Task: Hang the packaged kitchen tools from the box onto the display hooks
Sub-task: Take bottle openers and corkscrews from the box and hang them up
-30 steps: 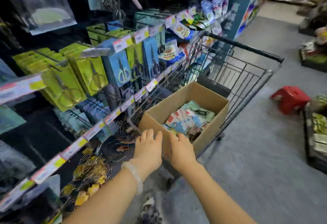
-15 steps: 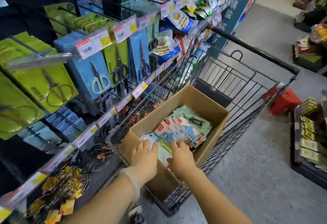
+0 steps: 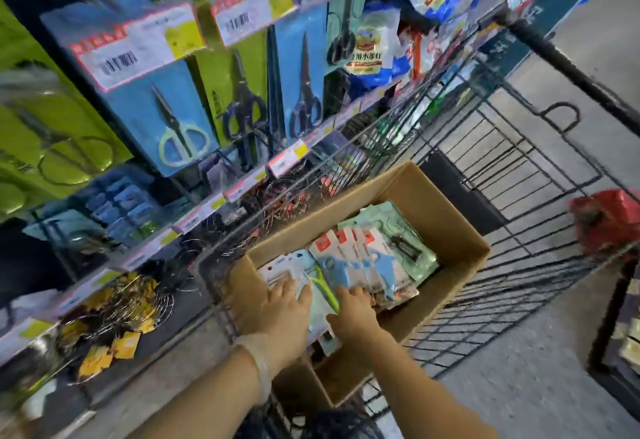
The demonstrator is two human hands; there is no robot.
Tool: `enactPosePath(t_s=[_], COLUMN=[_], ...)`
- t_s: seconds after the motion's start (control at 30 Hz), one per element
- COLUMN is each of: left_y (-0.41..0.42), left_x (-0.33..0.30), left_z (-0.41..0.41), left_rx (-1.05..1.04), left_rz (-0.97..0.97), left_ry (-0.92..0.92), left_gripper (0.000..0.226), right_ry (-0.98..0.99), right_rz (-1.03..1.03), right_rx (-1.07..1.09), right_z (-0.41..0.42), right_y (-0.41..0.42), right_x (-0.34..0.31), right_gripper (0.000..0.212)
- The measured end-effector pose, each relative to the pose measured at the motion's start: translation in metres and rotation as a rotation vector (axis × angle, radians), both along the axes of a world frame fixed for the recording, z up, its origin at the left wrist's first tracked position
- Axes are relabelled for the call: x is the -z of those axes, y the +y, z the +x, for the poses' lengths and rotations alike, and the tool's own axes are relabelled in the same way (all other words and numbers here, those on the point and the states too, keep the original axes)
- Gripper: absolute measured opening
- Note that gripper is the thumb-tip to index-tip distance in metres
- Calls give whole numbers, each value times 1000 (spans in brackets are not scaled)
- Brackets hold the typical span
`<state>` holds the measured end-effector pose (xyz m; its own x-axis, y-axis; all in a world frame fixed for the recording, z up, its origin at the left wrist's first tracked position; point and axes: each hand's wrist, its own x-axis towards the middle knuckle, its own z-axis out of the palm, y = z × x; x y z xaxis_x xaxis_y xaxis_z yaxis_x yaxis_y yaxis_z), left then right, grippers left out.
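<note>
An open cardboard box (image 3: 446,227) sits in a wire shopping cart (image 3: 512,168). Inside lie several packaged kitchen tools: blue-and-white carded packs with red labels (image 3: 349,258), pale green packs (image 3: 398,227) and a pack with a green-handled peeler (image 3: 327,288). My left hand (image 3: 284,314) lies flat on the packs at the near end of the box, fingers spread. My right hand (image 3: 353,310) rests beside it on the packs, fingers down among them; whether it grips one is hidden. Display hooks to the left carry blue carded scissors (image 3: 166,116) and green carded scissors (image 3: 239,92).
Price tags (image 3: 135,47) line the hook rails. Wire skimmers with yellow tags (image 3: 114,310) hang low on the left. A red stool (image 3: 609,220) stands on the grey floor beyond the cart, and a dark low rack (image 3: 620,327) is at the right edge.
Both hands have moved from the box's near rim down into the box onto the packs. The view has tilted down and moved closer to the cart.
</note>
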<state>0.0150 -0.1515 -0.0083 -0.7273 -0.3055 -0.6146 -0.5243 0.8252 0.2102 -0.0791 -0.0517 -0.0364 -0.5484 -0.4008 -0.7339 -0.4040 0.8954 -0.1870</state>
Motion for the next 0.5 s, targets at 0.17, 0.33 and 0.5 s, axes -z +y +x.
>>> enactPosePath(t_s=[0.17,0.33,0.5], left_y=[18,32,42], left_x=[13,27,40], left_z=[-19,-35,-45], left_rx=[-146,-335,-496], left_rz=[50,80,111], left_ry=[-111,-111,-103], left_gripper=[72,68,71], right_ry=[-138,-181,-165], right_rz=[37,56,13], right_rx=[-27,14,61], right_z=[-44,-88,-107], right_y=[13,20,15], right_x=[37,73,103], right_gripper=[60,76,74])
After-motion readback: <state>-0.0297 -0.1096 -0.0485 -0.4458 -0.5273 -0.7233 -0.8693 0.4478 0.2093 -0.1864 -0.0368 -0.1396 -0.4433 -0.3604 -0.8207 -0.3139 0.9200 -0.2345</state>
